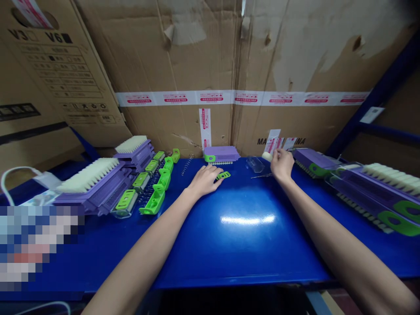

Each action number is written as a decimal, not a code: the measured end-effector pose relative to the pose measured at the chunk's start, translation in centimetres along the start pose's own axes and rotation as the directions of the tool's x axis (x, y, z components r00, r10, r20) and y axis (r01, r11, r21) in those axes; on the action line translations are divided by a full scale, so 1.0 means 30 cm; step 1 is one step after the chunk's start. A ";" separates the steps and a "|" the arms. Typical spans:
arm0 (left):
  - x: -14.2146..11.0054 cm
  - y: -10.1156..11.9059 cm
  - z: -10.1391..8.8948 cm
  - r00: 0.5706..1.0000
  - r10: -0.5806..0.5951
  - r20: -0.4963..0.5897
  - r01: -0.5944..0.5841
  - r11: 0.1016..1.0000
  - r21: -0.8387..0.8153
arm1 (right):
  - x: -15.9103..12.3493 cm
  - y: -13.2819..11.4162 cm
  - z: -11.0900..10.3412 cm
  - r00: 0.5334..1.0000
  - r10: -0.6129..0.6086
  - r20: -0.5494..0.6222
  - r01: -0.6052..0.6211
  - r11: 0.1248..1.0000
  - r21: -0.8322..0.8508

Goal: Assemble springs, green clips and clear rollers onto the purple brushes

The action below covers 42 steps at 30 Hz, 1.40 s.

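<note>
My left hand (204,180) rests low over the blue table, with its thumb and fingers closed around a small green slotted plate (224,175). Farther right, my right hand (282,164) pinches a small cream-white piece (267,156) whose exact kind I cannot make out. Just left of that hand lies a clear plastic case (255,164), with a thin metal spring (261,176) in front of it. Behind my left hand, a purple brush unit (222,154) with a green end stands bristles down near the cardboard.
Purple brush blocks (90,179) with bristles up stand at the left, beside green brackets (154,199), green-topped clear cases (126,201) and several springs (187,165). More purple units (364,188) are stacked at the right. Cardboard (183,122) walls the back; a white cable (9,175) runs far left.
</note>
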<state>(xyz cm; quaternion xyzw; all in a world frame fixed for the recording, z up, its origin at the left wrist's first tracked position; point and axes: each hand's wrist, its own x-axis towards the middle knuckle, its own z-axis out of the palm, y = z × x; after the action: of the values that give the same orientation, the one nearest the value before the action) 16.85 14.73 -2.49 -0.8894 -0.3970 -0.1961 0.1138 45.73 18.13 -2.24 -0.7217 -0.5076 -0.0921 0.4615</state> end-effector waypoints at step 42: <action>0.007 0.039 -0.025 0.896 0.107 -0.432 -0.148 0.987 -0.062 | -0.249 -0.250 -0.037 0.655 -0.752 0.073 0.756 0.653 -0.048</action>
<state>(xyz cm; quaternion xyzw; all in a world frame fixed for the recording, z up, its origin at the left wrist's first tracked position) 17.68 13.84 -1.79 -0.8532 -0.2937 -0.3965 0.1689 36.49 12.89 -1.82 -0.4646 -0.7682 -0.2768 0.3426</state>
